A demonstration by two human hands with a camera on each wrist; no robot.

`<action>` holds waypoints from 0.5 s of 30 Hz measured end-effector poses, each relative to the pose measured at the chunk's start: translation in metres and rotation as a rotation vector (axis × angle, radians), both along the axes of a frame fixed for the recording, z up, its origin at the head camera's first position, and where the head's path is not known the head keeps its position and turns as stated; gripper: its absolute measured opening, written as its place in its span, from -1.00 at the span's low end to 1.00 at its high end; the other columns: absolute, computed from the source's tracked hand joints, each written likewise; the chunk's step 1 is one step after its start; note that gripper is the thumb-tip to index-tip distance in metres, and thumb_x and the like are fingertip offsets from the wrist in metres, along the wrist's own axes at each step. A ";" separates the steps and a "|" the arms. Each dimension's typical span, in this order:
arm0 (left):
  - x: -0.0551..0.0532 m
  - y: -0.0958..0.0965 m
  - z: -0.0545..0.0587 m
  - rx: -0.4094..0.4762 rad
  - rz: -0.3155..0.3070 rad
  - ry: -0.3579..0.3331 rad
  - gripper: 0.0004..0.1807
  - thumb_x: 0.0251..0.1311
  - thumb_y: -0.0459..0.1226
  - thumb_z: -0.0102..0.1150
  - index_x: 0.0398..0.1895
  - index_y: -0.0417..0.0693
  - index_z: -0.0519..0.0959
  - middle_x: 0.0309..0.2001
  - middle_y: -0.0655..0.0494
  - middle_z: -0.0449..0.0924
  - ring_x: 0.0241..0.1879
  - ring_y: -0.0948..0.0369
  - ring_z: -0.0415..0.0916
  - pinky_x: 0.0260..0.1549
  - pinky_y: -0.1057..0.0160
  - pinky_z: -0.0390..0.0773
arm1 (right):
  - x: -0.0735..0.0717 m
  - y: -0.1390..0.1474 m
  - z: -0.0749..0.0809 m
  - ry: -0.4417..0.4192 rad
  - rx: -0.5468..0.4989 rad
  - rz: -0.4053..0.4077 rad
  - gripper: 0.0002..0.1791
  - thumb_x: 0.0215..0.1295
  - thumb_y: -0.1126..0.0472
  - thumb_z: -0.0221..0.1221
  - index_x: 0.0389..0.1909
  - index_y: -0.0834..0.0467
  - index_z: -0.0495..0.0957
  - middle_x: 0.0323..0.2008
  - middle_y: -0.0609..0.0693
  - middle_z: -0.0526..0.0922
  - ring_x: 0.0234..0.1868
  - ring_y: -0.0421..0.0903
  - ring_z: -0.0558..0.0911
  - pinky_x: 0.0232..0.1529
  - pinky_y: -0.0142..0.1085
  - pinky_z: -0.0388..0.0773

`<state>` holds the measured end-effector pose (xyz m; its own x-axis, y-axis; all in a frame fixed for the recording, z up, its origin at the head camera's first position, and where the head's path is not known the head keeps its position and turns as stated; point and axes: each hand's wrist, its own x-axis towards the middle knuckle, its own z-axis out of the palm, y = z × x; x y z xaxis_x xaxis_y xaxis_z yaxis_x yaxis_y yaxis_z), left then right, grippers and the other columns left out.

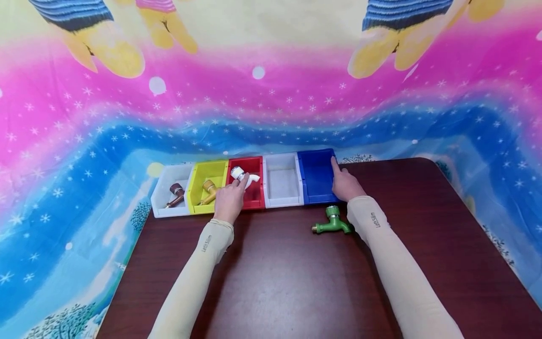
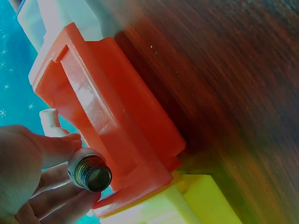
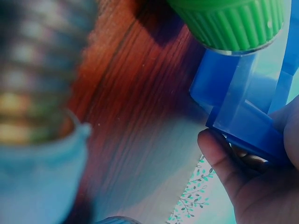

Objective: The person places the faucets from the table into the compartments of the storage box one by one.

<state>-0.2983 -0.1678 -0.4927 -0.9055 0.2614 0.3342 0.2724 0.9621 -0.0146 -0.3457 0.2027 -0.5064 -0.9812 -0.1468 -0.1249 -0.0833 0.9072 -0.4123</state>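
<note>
My left hand [image 1: 229, 202] pinches a white tap [image 1: 250, 180] over the red bin [image 1: 253, 203], second bin in from the yellow one's right. In the left wrist view, the threaded inlet [image 2: 96, 175] of that tap pokes out between thumb and fingers, beside the red bin's wall. My right hand [image 1: 348, 184] grips the right side of the blue bin [image 1: 318, 176], its fingers bent under the rim in the right wrist view. Just in front of the blue bin, a green tap [image 1: 332, 226] lies on the table, its ribbed green knob [image 3: 238, 23] close to the camera.
The bins stand in a joined row along the table's [image 1: 279, 282] back. A brown tap [image 1: 176, 193] lies in the left white bin [image 1: 157, 205], a yellow tap [image 1: 207, 190] in the yellow bin [image 1: 211, 165]. Another white bin [image 1: 282, 179] sits between red and blue. Printed cloth [image 1: 271, 103] hangs behind.
</note>
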 end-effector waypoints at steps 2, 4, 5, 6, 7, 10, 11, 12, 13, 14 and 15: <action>-0.001 0.001 -0.001 -0.007 -0.001 0.011 -0.32 0.25 -0.28 0.41 0.47 0.04 0.47 -0.13 -0.15 0.73 -0.50 0.00 0.61 -0.46 0.03 0.69 | 0.000 0.001 0.000 0.000 -0.002 -0.002 -0.10 0.59 0.28 -0.11 0.68 -0.01 -0.47 0.38 0.56 0.26 -0.50 0.08 0.60 -0.33 -0.04 0.54; -0.002 0.002 -0.002 -0.021 -0.006 0.027 -0.36 0.29 -0.29 0.38 0.45 0.02 0.49 -0.16 -0.14 0.73 -0.51 -0.01 0.61 -0.51 0.02 0.67 | 0.000 0.001 0.000 -0.005 -0.005 -0.006 -0.09 0.58 0.28 -0.10 0.68 -0.02 -0.49 0.39 0.55 0.26 -0.51 0.07 0.59 -0.35 -0.05 0.53; -0.002 0.003 -0.002 -0.026 -0.007 0.033 -0.38 0.30 -0.30 0.36 0.44 0.02 0.49 -0.17 -0.14 0.73 -0.52 -0.01 0.62 -0.53 0.01 0.66 | 0.000 0.002 0.000 -0.008 -0.005 -0.007 -0.09 0.59 0.28 -0.10 0.68 -0.02 -0.49 0.40 0.55 0.25 -0.52 0.07 0.59 -0.36 -0.06 0.52; -0.003 0.003 -0.003 -0.033 -0.008 0.036 -0.40 0.32 -0.30 0.34 0.44 0.01 0.49 -0.17 -0.14 0.73 -0.52 -0.01 0.62 -0.54 0.01 0.66 | 0.000 0.002 0.000 -0.012 -0.005 -0.009 -0.09 0.59 0.28 -0.11 0.68 -0.03 -0.50 0.42 0.55 0.23 -0.53 0.07 0.58 -0.37 -0.06 0.52; -0.003 0.003 -0.003 -0.038 -0.008 0.038 -0.40 0.32 -0.31 0.33 0.43 0.00 0.49 -0.18 -0.13 0.73 -0.53 -0.01 0.62 -0.55 0.01 0.65 | 0.000 0.002 0.000 -0.015 -0.005 -0.011 -0.09 0.59 0.28 -0.11 0.68 -0.04 -0.51 0.43 0.55 0.21 -0.53 0.07 0.58 -0.37 -0.07 0.52; -0.003 0.004 -0.004 -0.056 -0.005 0.039 -0.40 0.31 -0.31 0.34 0.43 -0.02 0.50 -0.19 -0.13 0.73 -0.55 0.01 0.61 -0.56 0.03 0.65 | 0.000 0.002 0.001 -0.017 -0.007 -0.010 -0.09 0.60 0.28 -0.12 0.67 -0.05 -0.52 0.47 0.57 0.15 -0.52 0.07 0.59 -0.34 -0.06 0.52; -0.003 0.004 -0.004 -0.058 -0.003 0.041 -0.40 0.30 -0.31 0.34 0.42 -0.03 0.50 -0.20 -0.13 0.73 -0.55 0.01 0.61 -0.57 0.03 0.65 | 0.000 0.001 0.001 -0.017 -0.011 -0.010 -0.09 0.60 0.27 -0.12 0.67 -0.05 -0.52 0.47 0.56 0.14 -0.52 0.07 0.59 -0.33 -0.05 0.53; -0.003 0.004 -0.005 -0.064 -0.001 0.039 -0.40 0.30 -0.32 0.34 0.42 -0.04 0.50 -0.20 -0.13 0.73 -0.55 0.01 0.61 -0.57 0.04 0.65 | 0.001 0.001 0.002 -0.015 -0.014 -0.011 -0.09 0.60 0.27 -0.11 0.67 -0.06 -0.52 0.47 0.56 0.15 -0.51 0.08 0.60 -0.31 -0.04 0.54; -0.003 0.004 -0.005 -0.068 0.001 0.038 -0.40 0.29 -0.32 0.35 0.42 -0.04 0.50 -0.21 -0.13 0.73 -0.56 0.01 0.60 -0.57 0.04 0.65 | 0.001 0.000 0.002 -0.012 -0.016 -0.011 -0.08 0.60 0.27 -0.10 0.67 -0.06 -0.51 0.47 0.56 0.16 -0.49 0.08 0.61 -0.29 -0.03 0.55; -0.003 0.004 -0.005 -0.072 0.004 0.034 -0.40 0.29 -0.33 0.34 0.42 -0.05 0.50 -0.21 -0.13 0.73 -0.56 0.02 0.60 -0.57 0.05 0.65 | 0.001 0.000 0.002 -0.012 -0.019 -0.010 -0.08 0.59 0.27 -0.10 0.67 -0.06 -0.51 0.47 0.56 0.16 -0.48 0.09 0.61 -0.28 -0.01 0.56; -0.003 0.005 -0.005 -0.075 0.006 0.028 -0.40 0.29 -0.35 0.33 0.42 -0.05 0.50 -0.21 -0.13 0.73 -0.55 0.02 0.60 -0.56 0.05 0.65 | 0.001 0.000 0.001 -0.011 -0.018 -0.011 -0.08 0.59 0.27 -0.10 0.68 -0.06 -0.51 0.46 0.56 0.17 -0.47 0.09 0.62 -0.26 -0.01 0.56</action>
<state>-0.3011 -0.1630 -0.4980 -0.8979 0.2810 0.3390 0.2646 0.9597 -0.0947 -0.3447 0.2026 -0.5053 -0.9814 -0.1382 -0.1332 -0.0685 0.9005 -0.4295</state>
